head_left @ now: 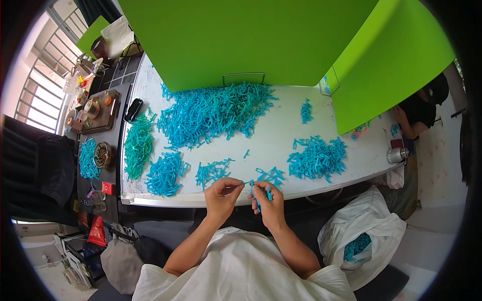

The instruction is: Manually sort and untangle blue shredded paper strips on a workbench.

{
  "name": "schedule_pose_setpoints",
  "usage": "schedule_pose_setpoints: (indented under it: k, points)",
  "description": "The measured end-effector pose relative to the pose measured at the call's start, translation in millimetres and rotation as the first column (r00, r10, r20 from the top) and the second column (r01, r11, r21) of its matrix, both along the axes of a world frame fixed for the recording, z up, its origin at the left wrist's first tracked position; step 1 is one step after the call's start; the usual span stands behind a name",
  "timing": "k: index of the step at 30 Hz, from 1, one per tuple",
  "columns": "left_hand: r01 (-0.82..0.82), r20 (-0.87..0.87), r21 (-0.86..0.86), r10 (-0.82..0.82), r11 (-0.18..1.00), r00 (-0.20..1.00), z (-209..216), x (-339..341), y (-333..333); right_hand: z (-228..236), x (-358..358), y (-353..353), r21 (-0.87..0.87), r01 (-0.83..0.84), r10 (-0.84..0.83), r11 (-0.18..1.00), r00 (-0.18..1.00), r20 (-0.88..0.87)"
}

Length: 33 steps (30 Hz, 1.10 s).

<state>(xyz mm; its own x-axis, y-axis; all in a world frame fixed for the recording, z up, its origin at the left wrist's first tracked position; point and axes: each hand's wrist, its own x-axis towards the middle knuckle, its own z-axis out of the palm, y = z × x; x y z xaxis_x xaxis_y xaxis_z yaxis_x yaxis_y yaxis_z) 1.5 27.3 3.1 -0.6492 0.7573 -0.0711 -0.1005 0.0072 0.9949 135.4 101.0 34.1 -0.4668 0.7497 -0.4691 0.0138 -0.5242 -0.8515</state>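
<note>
My left hand (223,194) is closed in a pinch near the table's front edge. A tiny piece at its fingertips is too small to make out. Close beside it, my right hand (268,200) is curled around several small blue plastic pieces (268,192), slim and elongated, some poking out between the fingers. The two sets of fingertips almost meet. Just beyond them lie two small piles of the same blue pieces, one to the left (211,172) and one to the right (272,175). A single blue piece (246,154) rests apart on the white tabletop (226,150).
A large blue-teal heap (213,113) sits at the back below a green panel (246,40). Other piles are a green one (138,145), blue ones at left (165,173) and right (318,158). A white sack (381,220) holds more. Another person's arm (409,125) shows far right.
</note>
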Motion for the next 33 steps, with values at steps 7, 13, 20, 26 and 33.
schedule_pose_setpoints:
  k: [7,13,20,26,33]
  points:
    - [0.017,-0.133,0.048,-0.010,0.999,0.991,3,9,-1,-5,9,0,0.408,-0.113,0.032,0.906,0.979,0.199]
    - [0.068,0.145,-0.043,-0.061,0.997,0.987,-3,20,-1,-10,29,-9,0.150,-0.125,0.114,0.981,0.990,0.085]
    - [0.227,-0.042,-0.235,-0.244,0.945,0.969,-2,22,40,-17,65,14,-0.046,0.137,-0.137,0.989,0.991,0.015]
    - [0.197,-0.630,-0.161,-0.255,0.967,0.734,27,29,52,-13,62,23,-0.216,0.015,-0.060,0.976,0.978,-0.202]
    - [0.459,-0.586,-0.156,-0.456,0.875,0.670,49,24,52,-22,53,15,-0.286,-0.216,0.145,0.934,0.958,-0.248]
